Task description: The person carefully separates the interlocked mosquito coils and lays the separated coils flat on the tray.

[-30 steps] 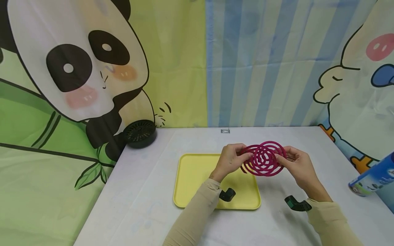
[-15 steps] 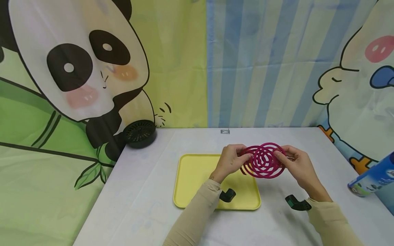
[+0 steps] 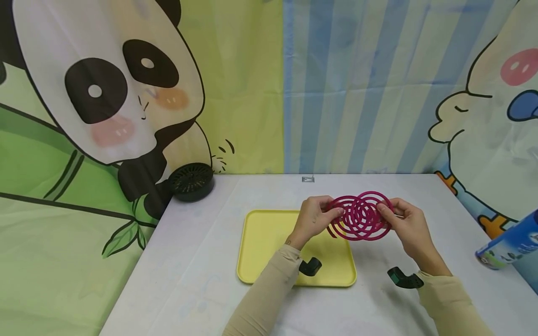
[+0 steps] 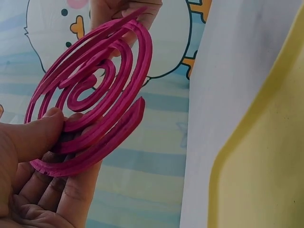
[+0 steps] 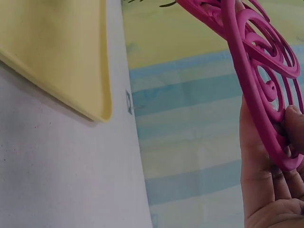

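Note:
Two magenta mosquito coils, flat spirals with several turns, are held up over the right part of the yellow tray [image 3: 262, 247]. My left hand [image 3: 312, 217] pinches the left coil [image 3: 347, 197] between thumb and fingers; its blunt outer end shows below the thumb. On the other side, my right hand [image 3: 407, 224] pinches the right coil [image 3: 371, 192] by its outer turn. The coils overlap in the middle, their turns still interleaved. In the left wrist view, the thumb presses the near coil [image 4: 95, 154] against the fingers. The right wrist view shows the other coil [image 5: 259, 123] tilted, with thumb and fingers around its lower edge.
A round black slotted container [image 3: 192, 182] stands at the table's back left edge. At the right edge leans a blue can [image 3: 510, 240]. The white table [image 3: 201, 261] meets a cartoon-printed curtain [image 3: 239, 93] behind it.
The two coils have slid sideways relative to each other and now show as two more distinct circles, the right one higher and further right. The hands have shifted only slightly.

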The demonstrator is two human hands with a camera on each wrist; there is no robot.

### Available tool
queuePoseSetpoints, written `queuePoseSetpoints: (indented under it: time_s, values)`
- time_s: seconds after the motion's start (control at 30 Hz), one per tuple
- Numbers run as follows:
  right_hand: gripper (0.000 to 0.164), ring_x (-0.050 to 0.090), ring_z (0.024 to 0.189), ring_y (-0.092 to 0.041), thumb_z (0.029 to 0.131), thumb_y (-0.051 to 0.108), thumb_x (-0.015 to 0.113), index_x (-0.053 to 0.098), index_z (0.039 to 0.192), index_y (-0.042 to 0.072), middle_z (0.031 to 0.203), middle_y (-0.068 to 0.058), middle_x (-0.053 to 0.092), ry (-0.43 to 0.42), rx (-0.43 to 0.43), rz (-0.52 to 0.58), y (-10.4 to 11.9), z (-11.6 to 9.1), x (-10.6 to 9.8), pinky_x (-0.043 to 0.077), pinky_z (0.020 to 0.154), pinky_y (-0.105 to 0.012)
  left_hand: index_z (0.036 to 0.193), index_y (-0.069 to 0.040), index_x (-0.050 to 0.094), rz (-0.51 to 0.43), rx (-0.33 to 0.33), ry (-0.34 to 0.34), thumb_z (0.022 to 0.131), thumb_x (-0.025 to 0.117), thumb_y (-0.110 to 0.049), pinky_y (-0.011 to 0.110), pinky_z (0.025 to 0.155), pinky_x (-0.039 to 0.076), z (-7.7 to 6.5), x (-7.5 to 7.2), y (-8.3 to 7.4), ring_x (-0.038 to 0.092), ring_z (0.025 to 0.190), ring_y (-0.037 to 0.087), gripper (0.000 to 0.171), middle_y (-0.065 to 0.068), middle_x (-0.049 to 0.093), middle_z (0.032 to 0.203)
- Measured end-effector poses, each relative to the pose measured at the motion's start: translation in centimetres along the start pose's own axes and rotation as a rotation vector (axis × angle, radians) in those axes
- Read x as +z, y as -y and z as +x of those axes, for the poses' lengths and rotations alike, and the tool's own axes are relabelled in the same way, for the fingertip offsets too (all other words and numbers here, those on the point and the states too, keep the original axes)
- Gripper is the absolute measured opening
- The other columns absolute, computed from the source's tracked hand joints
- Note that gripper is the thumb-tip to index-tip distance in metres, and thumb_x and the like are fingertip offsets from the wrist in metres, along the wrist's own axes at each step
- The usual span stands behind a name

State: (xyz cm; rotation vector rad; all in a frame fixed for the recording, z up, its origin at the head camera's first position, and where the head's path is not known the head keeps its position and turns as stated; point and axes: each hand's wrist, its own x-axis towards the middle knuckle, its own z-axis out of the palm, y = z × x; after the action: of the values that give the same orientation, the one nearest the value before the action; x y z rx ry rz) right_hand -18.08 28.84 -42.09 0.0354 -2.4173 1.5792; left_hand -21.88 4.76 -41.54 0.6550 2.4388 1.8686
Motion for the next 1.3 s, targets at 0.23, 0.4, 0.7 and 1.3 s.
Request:
queuePoseSetpoints:
  time_s: [0.23, 0.4, 0.7, 1.3]
  values:
    - [0.033, 0.072, 0.077, -0.003, 0.099, 0.03, 0.065, 0.06, 0.113, 0.001, 0.087, 0.019, 0.072, 0.039, 0.007, 0.011, -0.2, 0.0, -0.3, 0.059, 0.071, -0.018, 0.097, -0.004, 0.075, -0.006, 0.007, 0.005, 0.093, 0.074, -0.013, 0.017, 0.064, 0.058, 0.1, -0.1, 0.2, 0.067, 0.071, -0.002, 0.01, 0.008, 0.077, 0.088]
    - [0.04, 0.073, 0.081, 0.0, 0.097, 0.025, 0.07, 0.058, 0.121, -0.005, 0.092, 0.019, 0.073, 0.122, -0.013, -0.017, -0.1, -0.1, -0.8, 0.058, 0.073, -0.016, 0.096, -0.005, 0.074, 0.025, 0.012, 0.019, 0.094, 0.074, -0.014, 0.016, 0.065, 0.057, 0.1, -0.4, 0.5, 0.067, 0.072, -0.002, 0.009, 0.006, 0.077, 0.087]
    - [0.04, 0.072, 0.081, 0.002, 0.095, 0.026, 0.073, 0.063, 0.118, -0.005, 0.099, -0.006, 0.076, 0.1, -0.015, -0.113, -0.1, -0.3, -0.8, 0.057, 0.072, -0.015, 0.094, -0.009, 0.074, 0.027, -0.063, 0.166, 0.094, 0.074, -0.018, 0.018, 0.065, 0.057, -0.2, -1.0, 0.8, 0.066, 0.073, 0.0, 0.009, -0.001, 0.075, 0.084]
    - [0.047, 0.071, 0.079, 0.006, 0.095, 0.033, 0.071, 0.058, 0.122, -0.003, 0.09, 0.023, 0.066, -0.026, 0.071, -0.058, 0.1, -0.1, -0.6, 0.057, 0.071, -0.015, 0.101, -0.003, 0.075, 0.023, -0.016, 0.025, 0.095, 0.072, -0.017, 0.019, 0.062, 0.058, -0.2, -0.9, 1.2, 0.069, 0.073, 0.002, 0.015, 0.007, 0.076, 0.088]
